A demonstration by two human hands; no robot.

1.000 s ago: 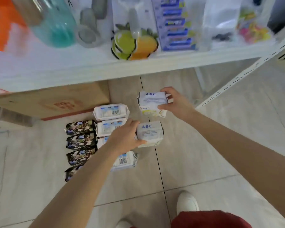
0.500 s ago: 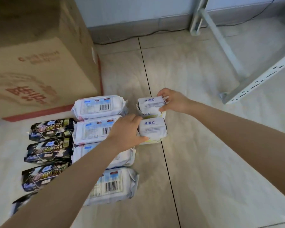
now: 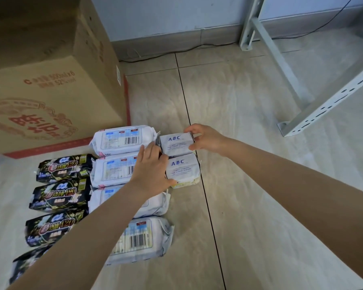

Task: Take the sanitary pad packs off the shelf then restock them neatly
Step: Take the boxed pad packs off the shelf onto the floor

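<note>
Unloading step, mid-placement on the floor [image 3: 249, 185]. Right hand [image 3: 205, 139] clamped on far ABC pack [image 3: 176, 143]; left hand [image 3: 153, 170] pressed against near ABC pack [image 3: 182, 170], grip probably loose. Next: release, reach back to shelf.

The left forearm [image 3: 88, 227] hides much of the third white pad pack [image 3: 153, 204], the lowest black pad pack [image 3: 27, 262] is blurred, and the cardboard box [image 3: 50, 80] is cropped.
</note>
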